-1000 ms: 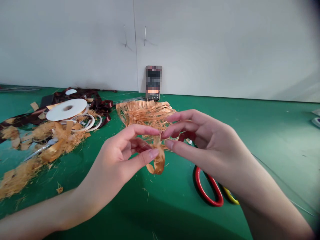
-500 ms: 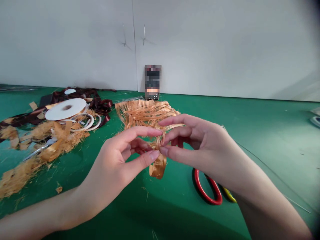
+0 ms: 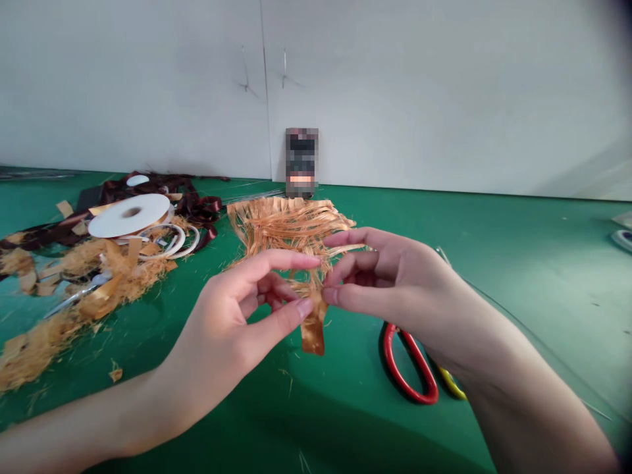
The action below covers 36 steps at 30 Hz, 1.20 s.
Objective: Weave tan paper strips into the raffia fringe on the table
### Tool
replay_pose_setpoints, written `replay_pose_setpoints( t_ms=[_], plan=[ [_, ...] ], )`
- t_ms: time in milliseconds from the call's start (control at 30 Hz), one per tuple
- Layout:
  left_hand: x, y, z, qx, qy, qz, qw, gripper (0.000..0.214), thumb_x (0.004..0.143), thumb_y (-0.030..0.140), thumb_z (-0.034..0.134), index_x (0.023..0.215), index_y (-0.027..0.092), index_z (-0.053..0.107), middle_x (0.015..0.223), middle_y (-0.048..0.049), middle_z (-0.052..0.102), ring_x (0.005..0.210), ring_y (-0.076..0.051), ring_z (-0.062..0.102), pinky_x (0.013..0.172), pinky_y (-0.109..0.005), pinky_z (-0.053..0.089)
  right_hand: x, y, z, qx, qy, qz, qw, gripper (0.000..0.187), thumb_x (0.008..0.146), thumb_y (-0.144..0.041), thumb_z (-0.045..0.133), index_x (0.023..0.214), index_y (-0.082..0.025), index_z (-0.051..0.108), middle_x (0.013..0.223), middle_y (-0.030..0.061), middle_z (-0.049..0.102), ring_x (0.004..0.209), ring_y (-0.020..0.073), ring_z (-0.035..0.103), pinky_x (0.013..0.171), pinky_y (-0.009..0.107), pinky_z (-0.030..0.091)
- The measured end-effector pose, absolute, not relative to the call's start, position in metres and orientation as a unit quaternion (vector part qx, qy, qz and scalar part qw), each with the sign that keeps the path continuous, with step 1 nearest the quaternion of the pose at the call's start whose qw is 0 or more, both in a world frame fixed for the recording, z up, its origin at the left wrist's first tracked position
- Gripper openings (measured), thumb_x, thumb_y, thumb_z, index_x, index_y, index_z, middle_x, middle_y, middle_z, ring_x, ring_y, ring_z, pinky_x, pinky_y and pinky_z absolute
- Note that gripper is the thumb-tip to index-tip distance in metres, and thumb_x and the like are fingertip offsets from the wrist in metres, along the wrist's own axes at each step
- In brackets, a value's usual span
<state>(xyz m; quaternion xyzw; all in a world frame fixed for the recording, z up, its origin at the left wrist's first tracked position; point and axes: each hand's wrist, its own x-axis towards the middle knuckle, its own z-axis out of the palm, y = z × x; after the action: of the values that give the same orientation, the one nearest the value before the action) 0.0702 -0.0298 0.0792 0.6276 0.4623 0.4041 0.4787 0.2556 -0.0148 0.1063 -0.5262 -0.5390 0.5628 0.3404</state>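
A short piece of golden-brown ribbon [image 3: 313, 332] with frayed threads at its upper end hangs between my hands over the green table. My left hand [image 3: 247, 309] pinches its left edge between thumb and fingers. On the other side, my right hand [image 3: 380, 270] pinches the right edge with thumb and index finger, the other fingers curled or raised. Just behind the hands lies a pile of frayed ribbon pieces [image 3: 286, 224], their threads pointing toward me. Red-handled scissors [image 3: 409, 365] rest under my right wrist, their blades hidden.
On the left, a white spool [image 3: 131, 216] sits among dark brown ribbon [image 3: 197, 209], with loose tan fibres [image 3: 34, 349] and a metal tool [image 3: 79, 295] in front. A phone [image 3: 302, 161] leans on the white wall. Something yellow [image 3: 450, 383] lies beside the scissors.
The ribbon's lower end has uncurled and now hangs flatter. My right hand has shifted slightly to the right; the left hand has hardly moved.
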Motion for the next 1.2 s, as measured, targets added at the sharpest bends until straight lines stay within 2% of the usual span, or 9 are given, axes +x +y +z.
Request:
replay_pose_setpoints(
  t_ms=[200, 333, 500, 633, 733, 800, 967, 1067, 1200],
  plan=[
    [0.0687, -0.0308, 0.0779, 0.632, 0.462, 0.405, 0.472, 0.024, 0.081, 0.024, 0.068, 0.104, 0.031, 0.067, 0.073, 0.0058, 0.066, 0.067, -0.007, 0.064, 0.061, -0.009, 0.053, 0.2555, -0.0144, 0.1078, -0.535, -0.516, 0.569, 0.352, 0.039, 0.067, -0.017, 0.070, 0.103, -0.019, 0.057, 0.067, -0.0035, 0.067, 0.069, 0.0148, 0.065, 0.074, 0.031, 0.051],
    [0.0690, -0.0311, 0.0790, 0.631, 0.468, 0.404, 0.468, 0.025, 0.081, 0.023, 0.068, 0.105, 0.032, 0.067, 0.073, 0.0062, 0.065, 0.067, -0.006, 0.063, 0.061, -0.008, 0.051, 0.2550, -0.0140, 0.1103, -0.549, -0.512, 0.555, 0.358, 0.034, 0.066, -0.016, 0.070, 0.097, -0.018, 0.059, 0.067, -0.0027, 0.065, 0.072, 0.0152, 0.062, 0.077, 0.032, 0.048],
    [0.0699, -0.0312, 0.0827, 0.618, 0.468, 0.404, 0.485, 0.026, 0.081, 0.023, 0.068, 0.105, 0.032, 0.067, 0.074, 0.0062, 0.067, 0.069, -0.007, 0.065, 0.064, -0.009, 0.053, 0.2536, -0.0146, 0.1088, -0.541, -0.492, 0.559, 0.391, 0.035, 0.068, -0.018, 0.069, 0.101, -0.017, 0.057, 0.071, -0.0007, 0.066, 0.077, 0.0173, 0.063, 0.071, 0.032, 0.047],
    [0.0710, -0.0313, 0.0861, 0.610, 0.487, 0.398, 0.482, 0.027, 0.080, 0.027, 0.069, 0.107, 0.028, 0.066, 0.080, 0.0025, 0.070, 0.072, -0.011, 0.066, 0.063, -0.014, 0.056, 0.2548, -0.0134, 0.1093, -0.579, -0.470, 0.503, 0.438, 0.031, 0.072, -0.025, 0.070, 0.099, -0.020, 0.056, 0.077, -0.0011, 0.065, 0.072, 0.0142, 0.061, 0.063, 0.028, 0.047],
    [0.0719, -0.0312, 0.0876, 0.609, 0.500, 0.392, 0.475, 0.027, 0.080, 0.029, 0.069, 0.107, 0.027, 0.065, 0.083, 0.0006, 0.070, 0.075, -0.013, 0.067, 0.064, -0.016, 0.058, 0.2563, -0.0128, 0.1104, -0.602, -0.483, 0.494, 0.399, 0.026, 0.073, -0.030, 0.071, 0.094, -0.022, 0.056, 0.074, -0.0007, 0.062, 0.068, 0.0150, 0.060, 0.060, 0.029, 0.047],
    [0.0721, -0.0310, 0.0875, 0.612, 0.497, 0.396, 0.472, 0.027, 0.081, 0.029, 0.068, 0.107, 0.027, 0.065, 0.080, 0.0012, 0.070, 0.074, -0.013, 0.067, 0.063, -0.016, 0.058, 0.2561, -0.0139, 0.1094, -0.583, -0.504, 0.528, 0.357, 0.027, 0.073, -0.031, 0.072, 0.093, -0.022, 0.056, 0.080, 0.0018, 0.064, 0.074, 0.0180, 0.064, 0.066, 0.032, 0.051],
    [0.0711, -0.0322, 0.0855, 0.615, 0.477, 0.412, 0.474, 0.027, 0.082, 0.027, 0.067, 0.109, 0.027, 0.064, 0.081, 0.0018, 0.071, 0.074, -0.012, 0.068, 0.065, -0.015, 0.058, 0.2517, -0.0184, 0.1046, -0.532, -0.485, 0.606, 0.339, 0.043, 0.066, -0.021, 0.077, 0.101, -0.021, 0.053, 0.099, 0.0055, 0.066, 0.093, 0.0228, 0.066, 0.079, 0.037, 0.054],
    [0.0704, -0.0341, 0.0844, 0.618, 0.478, 0.410, 0.470, 0.029, 0.081, 0.028, 0.069, 0.109, 0.029, 0.063, 0.088, 0.0026, 0.071, 0.076, -0.012, 0.069, 0.067, -0.015, 0.058, 0.2493, -0.0185, 0.1039, -0.511, -0.460, 0.625, 0.370, 0.042, 0.066, -0.014, 0.075, 0.101, -0.020, 0.053, 0.097, 0.0039, 0.066, 0.085, 0.0180, 0.067, 0.076, 0.032, 0.055],
    [0.0716, -0.0337, 0.0819, 0.623, 0.499, 0.396, 0.453, 0.040, 0.076, 0.029, 0.074, 0.114, 0.033, 0.061, 0.085, 0.0044, 0.072, 0.076, -0.012, 0.069, 0.065, -0.015, 0.057, 0.2497, -0.0169, 0.1043, -0.509, -0.455, 0.615, 0.394, 0.045, 0.062, -0.008, 0.077, 0.100, -0.019, 0.054, 0.092, 0.0017, 0.065, 0.080, 0.0157, 0.067, 0.070, 0.028, 0.055]
  ],
)
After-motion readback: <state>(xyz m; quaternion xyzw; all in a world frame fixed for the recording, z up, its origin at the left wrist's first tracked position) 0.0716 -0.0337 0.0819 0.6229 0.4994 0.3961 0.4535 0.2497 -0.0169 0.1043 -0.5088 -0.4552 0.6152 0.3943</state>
